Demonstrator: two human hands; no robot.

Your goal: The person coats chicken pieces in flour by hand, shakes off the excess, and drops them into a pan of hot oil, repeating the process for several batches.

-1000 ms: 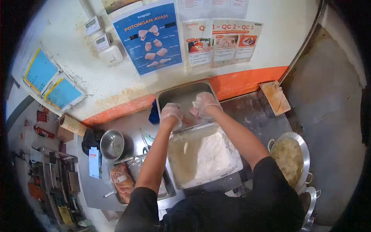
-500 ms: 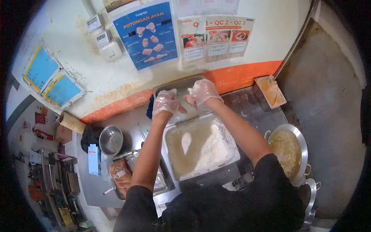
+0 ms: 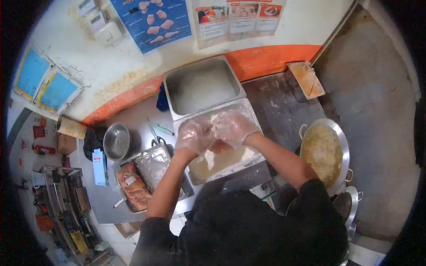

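Observation:
My left hand, in a clear plastic glove, is closed on a raw, pinkish chicken piece over the flour tray. Close beside it my right hand, gloved the same way, also grips chicken. A reddish piece of chicken shows below the fingers; how many pieces are held is hidden by the gloves. Pale flour lies in the tray under both hands. Behind it a deep metal pan contains cloudy liquid.
To the left are a steel bowl, a metal tray with bagged meat, scissors and a blue-white carton. A wok of bubbling oil stands at right. An orange-filled container sits at back right.
Both hands have come from above the back pan toward me, over the flour tray, and closer together. They still hold chicken. The view has tilted downward.

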